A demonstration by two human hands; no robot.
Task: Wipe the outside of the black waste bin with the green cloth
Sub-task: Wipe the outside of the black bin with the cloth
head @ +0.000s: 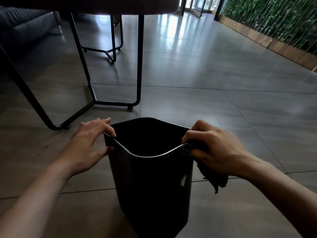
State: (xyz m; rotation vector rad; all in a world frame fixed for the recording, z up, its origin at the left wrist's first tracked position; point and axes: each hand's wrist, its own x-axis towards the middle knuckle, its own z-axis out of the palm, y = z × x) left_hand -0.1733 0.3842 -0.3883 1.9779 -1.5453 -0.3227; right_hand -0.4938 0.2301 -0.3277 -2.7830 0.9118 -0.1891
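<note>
Two hands: both at the rim of one black waste bin, which stands upright on the floor — its inside is too dark to read.
Left hand: fingers over the bin's left rim, thumb against the outer wall.
Right hand: clutching the green cloth at the right rim — cloth hangs down outside.
Edges: table legs just behind; bare tiles to the right.
Room: grey tiled floor, green plant wall far right.

A single wide-angle head view looks forward and steeply down from close above the floor, table legs beyond.
</note>
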